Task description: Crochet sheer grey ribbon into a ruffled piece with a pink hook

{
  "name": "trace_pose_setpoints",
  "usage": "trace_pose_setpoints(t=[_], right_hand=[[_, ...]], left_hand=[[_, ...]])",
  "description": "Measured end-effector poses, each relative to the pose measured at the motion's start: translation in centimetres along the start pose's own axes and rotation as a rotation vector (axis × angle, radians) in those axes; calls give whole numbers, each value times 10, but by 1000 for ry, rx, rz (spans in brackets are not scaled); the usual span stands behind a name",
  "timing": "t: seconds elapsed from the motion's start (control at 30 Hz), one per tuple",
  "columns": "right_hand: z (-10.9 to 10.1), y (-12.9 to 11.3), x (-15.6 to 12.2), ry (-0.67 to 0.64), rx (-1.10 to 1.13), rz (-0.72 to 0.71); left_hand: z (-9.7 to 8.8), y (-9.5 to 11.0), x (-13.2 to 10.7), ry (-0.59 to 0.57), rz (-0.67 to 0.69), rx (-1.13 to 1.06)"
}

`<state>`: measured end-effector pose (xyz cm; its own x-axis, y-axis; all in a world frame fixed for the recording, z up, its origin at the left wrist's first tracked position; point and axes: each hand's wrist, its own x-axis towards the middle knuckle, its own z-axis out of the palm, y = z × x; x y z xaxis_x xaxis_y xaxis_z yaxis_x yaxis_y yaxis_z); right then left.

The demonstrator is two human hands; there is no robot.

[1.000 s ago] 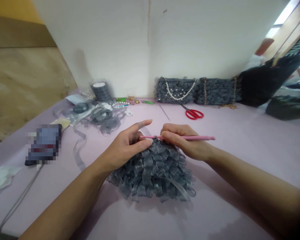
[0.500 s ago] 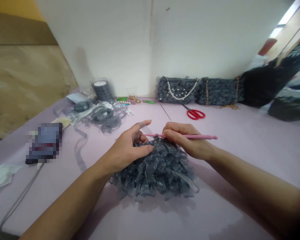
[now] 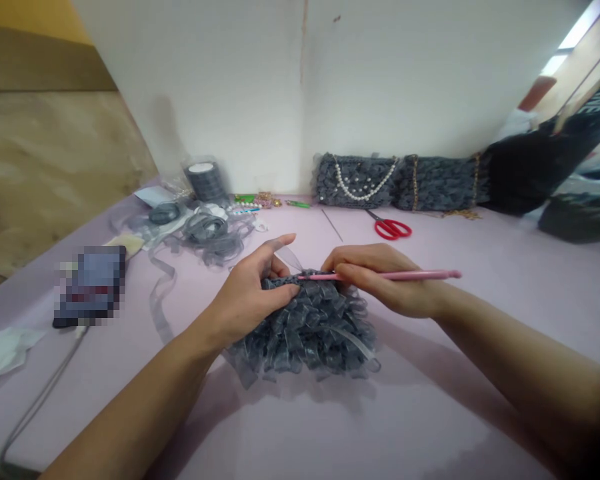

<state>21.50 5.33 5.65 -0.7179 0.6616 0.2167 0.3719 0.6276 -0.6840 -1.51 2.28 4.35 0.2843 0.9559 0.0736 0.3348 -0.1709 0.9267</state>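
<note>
My right hand [image 3: 383, 287] grips a pink crochet hook [image 3: 400, 275], whose tip reaches into the top edge of a ruffled grey organza ribbon piece [image 3: 305, 330]. My left hand [image 3: 250, 293] pinches that top edge between thumb and fingers, just left of the hook tip. A translucent strand of ribbon [image 3: 289, 257] rises beside my left fingers. The ruffled piece rests on the table under both hands, and my fingers hide part of its top edge.
Red-handled scissors [image 3: 391, 229] and two grey ruffled bags [image 3: 355, 181] stand beyond the hands on a lilac table [image 3: 455, 320]. A ribbon spool [image 3: 206, 181], loose ribbon [image 3: 205, 230] and a blurred phone [image 3: 90, 287] lie to the left. A black bag [image 3: 535, 160] sits at right.
The crochet hook and my right hand have shifted right, with the hook's handle end farther out. The ribbon piece has bunched tighter and moved slightly left and upward.
</note>
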Motion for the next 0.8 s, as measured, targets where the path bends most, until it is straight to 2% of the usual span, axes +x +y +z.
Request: trace_pose_setpoints(t=[0.13,0.23,0.33,0.4,0.5,0.57,0.67,0.8], right_hand=[[7,-9,1,20,-171,-90],[22,-16,1,44,-409,-145],[42,-15,1,223,-699,-164],[52,-9,2,348,-809,-199],[59,7,3,449,-833,-261],[57,16,4,470,-772,-335],[49,22,5,420,-606,-463],[33,13,3,212,-329,-382]], left_hand=[[7,-3,-2,104,132,196],[15,-5,-4,166,202,276],[24,-6,-3,242,117,118],[29,-5,-1,259,-39,-174],[33,-4,2,156,-305,-657],[31,-3,4,38,-421,-822],[20,-6,6,-106,-463,-852],[1,-13,9,-171,-415,-742]])
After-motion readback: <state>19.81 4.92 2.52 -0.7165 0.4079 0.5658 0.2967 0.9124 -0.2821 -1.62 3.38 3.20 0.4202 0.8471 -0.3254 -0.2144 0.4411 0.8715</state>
